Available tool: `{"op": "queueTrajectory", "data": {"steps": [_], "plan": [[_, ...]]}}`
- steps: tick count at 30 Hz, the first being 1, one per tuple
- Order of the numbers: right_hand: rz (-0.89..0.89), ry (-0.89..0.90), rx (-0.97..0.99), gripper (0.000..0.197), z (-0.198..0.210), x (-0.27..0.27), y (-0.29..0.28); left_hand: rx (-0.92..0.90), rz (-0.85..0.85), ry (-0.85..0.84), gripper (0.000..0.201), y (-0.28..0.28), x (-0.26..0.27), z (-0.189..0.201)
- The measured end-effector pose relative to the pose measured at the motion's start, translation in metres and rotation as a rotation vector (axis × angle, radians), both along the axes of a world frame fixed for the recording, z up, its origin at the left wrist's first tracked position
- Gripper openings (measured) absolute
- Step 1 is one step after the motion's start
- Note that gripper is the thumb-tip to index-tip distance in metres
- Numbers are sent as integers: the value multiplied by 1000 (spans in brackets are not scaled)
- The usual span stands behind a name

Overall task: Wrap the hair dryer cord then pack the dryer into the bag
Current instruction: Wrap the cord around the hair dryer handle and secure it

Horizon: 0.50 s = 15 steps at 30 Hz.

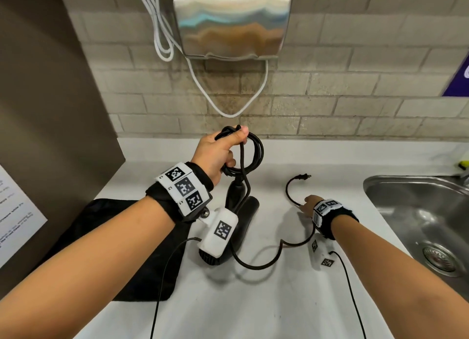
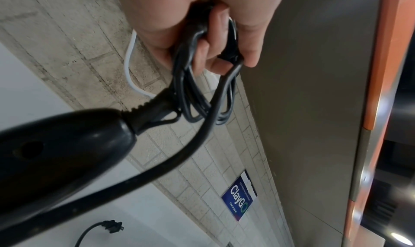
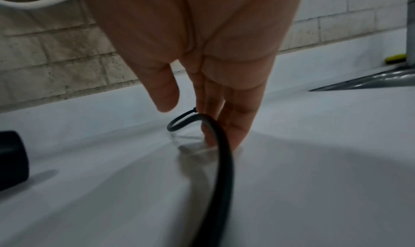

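While left hand (image 1: pixel 218 152) grips cord (image 1: pixel 253 151), 1 dryer (image 1: pixel 238 227), 1 bag (image 1: pixel 106 239)

Dryer (image 1: pixel 238 227) on counter (image 1: pixel 253 300) btwn bag (image 1: pixel 106 237) left, sink (image 1: pixel 418 212) right.

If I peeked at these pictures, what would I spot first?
Probably the left hand, held up above the white counter and gripping a bundle of looped black cord. Below it the black hair dryer dangles, with the black bag lying flat to its left. The rest of the cord snakes across the counter to the right hand, whose straight fingers reach down to it, plug just beyond.
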State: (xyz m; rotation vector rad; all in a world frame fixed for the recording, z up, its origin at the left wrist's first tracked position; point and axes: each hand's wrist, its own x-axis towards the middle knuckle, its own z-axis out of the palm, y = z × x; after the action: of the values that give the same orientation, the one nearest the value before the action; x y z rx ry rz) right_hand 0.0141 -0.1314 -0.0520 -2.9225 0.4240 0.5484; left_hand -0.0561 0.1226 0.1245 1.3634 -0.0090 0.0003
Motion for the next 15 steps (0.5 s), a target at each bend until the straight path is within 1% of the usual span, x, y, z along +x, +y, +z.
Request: {"op": "queueTrajectory", "data": {"steps": [3,6,7,10,13,15], "plan": [[35,8,21,46,-16,18,-2,-20,16,11,24,-2,3,-1],[24,-21,107,40,-11,18,11,-34,27,25,34,-2,7,-2],[-6,-39,168,37,-5,16,16,-33,26,26,35,-1,8,-1],[-120,-121,290,41,10,16,20,-38,24,25,36,0,10,-2],[-149,-256,397,30,34,15,20,-41,23,19,34,1,12,-3],[-132,-356,464,29,49,11,19,-39,25,15,33,1,14,-3]]}}
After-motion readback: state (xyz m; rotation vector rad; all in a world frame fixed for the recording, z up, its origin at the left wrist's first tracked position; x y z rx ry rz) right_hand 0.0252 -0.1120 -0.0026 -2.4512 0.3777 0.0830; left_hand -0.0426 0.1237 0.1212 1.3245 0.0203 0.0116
